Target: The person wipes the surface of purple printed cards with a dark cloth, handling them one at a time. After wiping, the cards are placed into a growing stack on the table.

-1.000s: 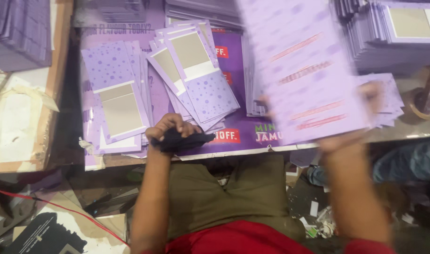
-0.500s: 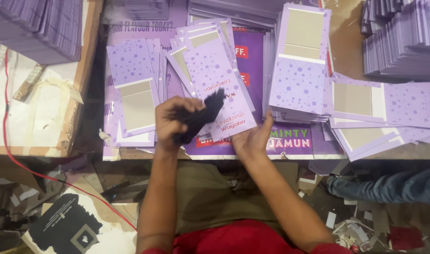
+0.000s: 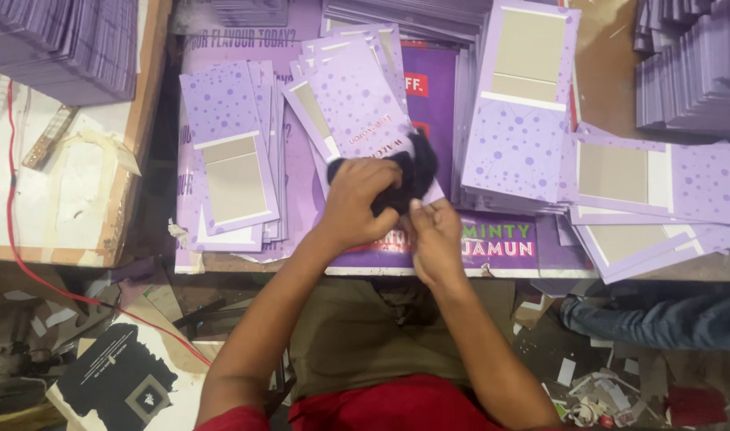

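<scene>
1. While both hands met at the table's near edge, the left hand [image 3: 357, 199] gripped a black cloth [image 3: 405, 177], and the right hand [image 3: 433, 235] pinched its lower edge.
2. The cloth rested on a purple card [image 3: 357, 108], whose long axis ran toward 11 o'clock.
3. Another card stack [image 3: 520, 112] lay at 2 o'clock.

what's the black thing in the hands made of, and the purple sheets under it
Black wad: likely soft cloth, matte, bunched and creased in the left hand and right hand. Purple sheets: thin printed card, flat with crisp edges, fanned; dull grey-brown panels suggest unprinted board.
</scene>
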